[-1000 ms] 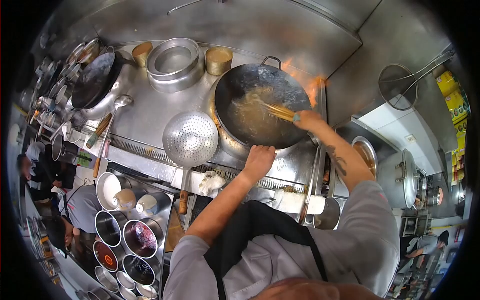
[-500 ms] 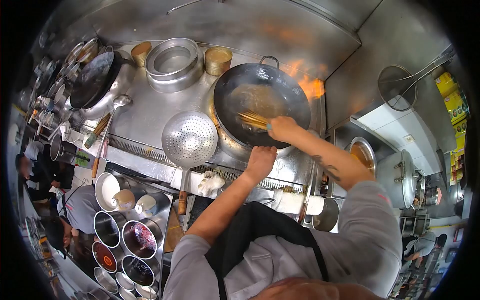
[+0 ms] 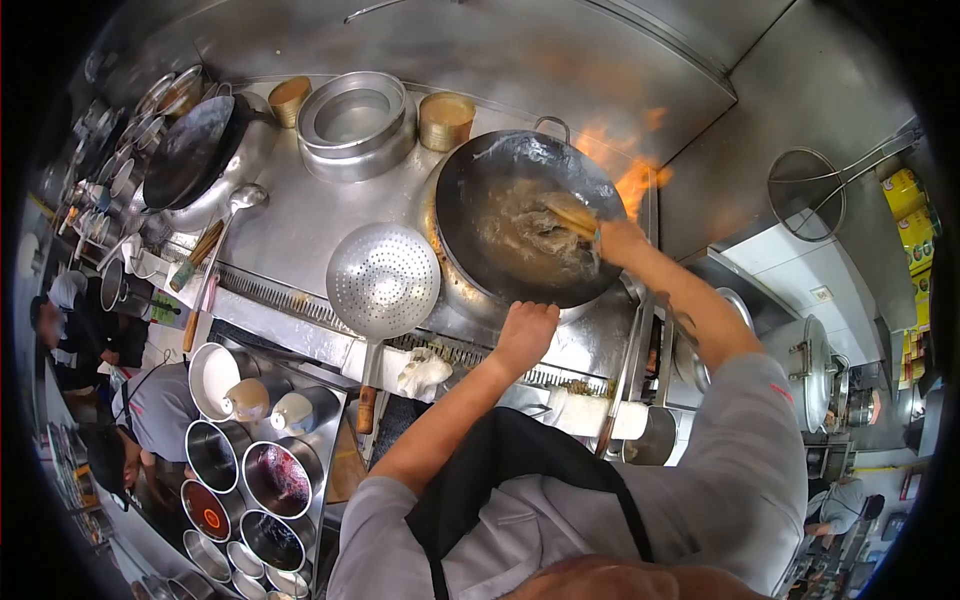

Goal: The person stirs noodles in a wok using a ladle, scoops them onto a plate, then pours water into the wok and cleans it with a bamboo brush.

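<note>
A black wok [image 3: 470, 215] sits on the burner with cloudy brown water swirling inside. My right hand [image 3: 622, 243] is closed around a bamboo wok brush [image 3: 570, 214], whose bristles are over the right part of the water. At the near side of the wok, my left hand [image 3: 530, 334] has its fingers curled over the rim. Flames [image 3: 640, 185] rise behind the wok's right edge. Left of my left hand lies a perforated skimmer [image 3: 383, 283] with a wooden handle, and a crumpled white cloth [image 3: 424, 374] is beside that handle.
A steel pot [image 3: 357, 150] and a gold-coloured tin [image 3: 446, 122] stand at the back. A ladle [image 3: 236, 215] and another brush [image 3: 197, 256] lie to the left. Several sauce containers [image 3: 277, 478] fill the lower left. A wire strainer [image 3: 806, 195] hangs right. Other people [image 3: 165, 405] are at left.
My right hand and the brush have moved to the right across the wok. The water is more stirred up, and the wok appears tilted differently. My left hand stays at the near rim.
</note>
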Tool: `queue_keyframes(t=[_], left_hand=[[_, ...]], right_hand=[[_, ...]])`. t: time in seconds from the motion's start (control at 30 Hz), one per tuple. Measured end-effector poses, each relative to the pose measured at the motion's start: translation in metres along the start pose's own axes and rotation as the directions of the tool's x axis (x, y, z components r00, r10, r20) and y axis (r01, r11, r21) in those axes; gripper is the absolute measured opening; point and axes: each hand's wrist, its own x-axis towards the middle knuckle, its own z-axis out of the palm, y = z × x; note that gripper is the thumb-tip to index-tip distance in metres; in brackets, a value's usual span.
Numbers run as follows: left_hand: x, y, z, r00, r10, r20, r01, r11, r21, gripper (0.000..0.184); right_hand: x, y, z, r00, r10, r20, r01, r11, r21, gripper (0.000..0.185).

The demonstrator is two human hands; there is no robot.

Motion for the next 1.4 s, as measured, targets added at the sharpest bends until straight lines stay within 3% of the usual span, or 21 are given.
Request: queue_keyframes(t=[0.13,0.23,0.37,0.4,0.47,0.57,0.63,0.73,0.83,0.87,1.0,1.07,1.13,1.23,1.3,1.33,1.4], left_hand=[[0.001,0.002,-0.003,1.0,-0.021,-0.009,0.021,1.0,-0.001,0.012],[0.001,0.0,-0.002,1.0,-0.017,0.021,0.017,1.0,-0.007,0.011],[0.002,-0.001,-0.002,1.0,-0.011,0.007,0.011,1.0,-0.002,0.011],[0.001,-0.001,-0.003,1.0,-0.006,0.0,0.006,1.0,-0.002,0.011],[0.001,0.001,-0.004,1.0,-0.006,0.005,0.006,1.0,0.004,0.01],[0.002,0.003,-0.003,1.0,-0.021,0.002,0.021,1.0,0.005,0.01],[0.001,0.003,-0.002,0.999,-0.024,-0.035,0.024,1.0,-0.013,0.009],[0.0,0.004,-0.004,0.996,-0.051,0.071,0.052,0.999,-0.014,0.008],[-0.008,0.01,-0.008,1.0,-0.016,0.012,0.015,0.997,0.072,0.021],[-0.012,0.014,-0.008,1.0,0.009,-0.019,-0.008,0.997,0.081,0.025],[-0.019,0.011,-0.016,0.99,0.106,-0.098,-0.089,0.983,0.161,0.035],[-0.021,0.009,-0.013,0.983,0.152,-0.102,-0.134,0.977,0.167,0.04],[-0.017,0.009,-0.014,0.991,0.13,-0.023,-0.124,0.977,0.175,0.034],[-0.009,0.01,-0.01,0.996,0.063,0.069,-0.073,0.984,0.162,0.022],[-0.005,0.008,-0.004,0.996,0.021,0.085,-0.031,0.993,0.117,0.014],[-0.004,0.004,-0.002,0.997,0.01,0.074,-0.016,0.997,0.08,0.011],[-0.001,0.002,-0.002,0.998,-0.002,0.06,0.0,0.999,0.034,0.008]], right_hand=[[0.058,-0.022,0.005,0.993,0.119,-0.019,-0.115,0.983,0.141,0.043],[0.007,-0.029,0.034,0.991,0.023,-0.13,-0.004,0.989,0.145,0.036],[0.04,0.013,0.029,0.966,0.088,-0.245,-0.042,0.981,0.19,0.038],[0.054,0.0,0.008,0.969,0.044,-0.244,0.034,0.951,0.306,0.038],[0.072,-0.044,-0.015,0.989,0.033,-0.143,0.032,0.903,0.429,0.039],[0.05,-0.097,-0.005,0.992,-0.049,-0.114,0.086,0.937,0.338,0.039],[0.021,-0.1,0.019,0.968,-0.128,-0.215,0.183,0.948,0.26,0.031],[-0.014,-0.074,-0.005,0.964,-0.242,-0.111,0.26,0.946,0.192,0.03],[0.027,-0.068,-0.031,0.997,-0.072,0.01,0.071,0.991,0.114,0.039],[0.042,-0.074,-0.035,0.999,-0.012,0.048,0.004,0.987,0.163,0.04],[0.016,-0.078,-0.014,0.994,-0.1,0.054,0.093,0.988,0.124,0.038],[0.007,-0.057,-0.015,0.997,-0.067,0.042,0.063,0.993,0.097,0.038],[0.025,-0.044,-0.015,0.998,-0.021,-0.066,0.026,0.998,0.061,0.039],[0.073,-0.053,-0.014,0.998,0.038,-0.043,-0.029,0.981,0.192,0.036],[0.049,-0.079,-0.001,0.995,0.019,-0.097,-0.006,0.991,0.13,0.034],[0.03,-0.082,0.008,0.997,0.043,-0.062,-0.025,0.963,0.267,0.034],[-0.006,-0.07,0.038,0.997,-0.01,-0.077,0.032,0.956,0.292,0.032]])
